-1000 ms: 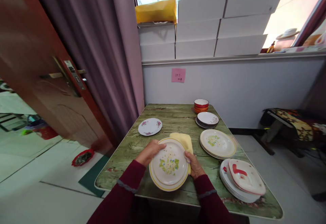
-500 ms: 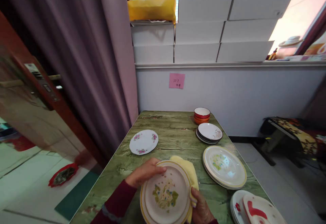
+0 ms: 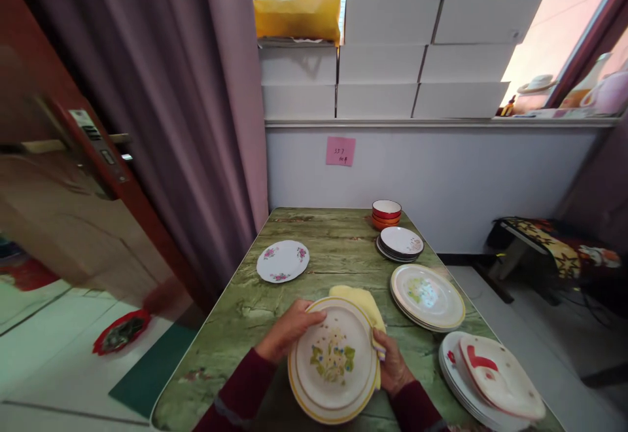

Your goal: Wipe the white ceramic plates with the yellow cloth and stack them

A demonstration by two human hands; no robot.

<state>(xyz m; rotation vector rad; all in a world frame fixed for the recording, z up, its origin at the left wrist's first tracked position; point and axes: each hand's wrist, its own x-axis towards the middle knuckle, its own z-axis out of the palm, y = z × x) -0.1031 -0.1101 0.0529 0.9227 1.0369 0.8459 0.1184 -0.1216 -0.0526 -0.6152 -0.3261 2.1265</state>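
A white plate (image 3: 333, 366) with a yellow rim and a green floral pattern is tilted up over the near part of the table, its face towards me. My left hand (image 3: 290, 331) grips its upper left edge, the thumb lying on the face and the other fingers behind. At the right edge, my right hand (image 3: 391, 363) is closed on a yellow cloth (image 3: 363, 301) pressed against the plate. Part of the cloth is hidden behind the plate. Beyond my left hand, a scalloped white plate (image 3: 283, 263) with pink flowers lies flat on the table.
Along the table's right side stand red and orange bowls (image 3: 386, 215), dark-rimmed plates (image 3: 402, 242), yellow-rimmed plates (image 3: 426, 298), and white plates topped by a squarish red-patterned dish (image 3: 500, 376). A curtain (image 3: 196, 91) and wooden door (image 3: 98, 150) border the left.
My view has shifted slightly, so more of the right-hand plate stack shows. Both hands still hold the plate and cloth, which now sit a little further right in view.
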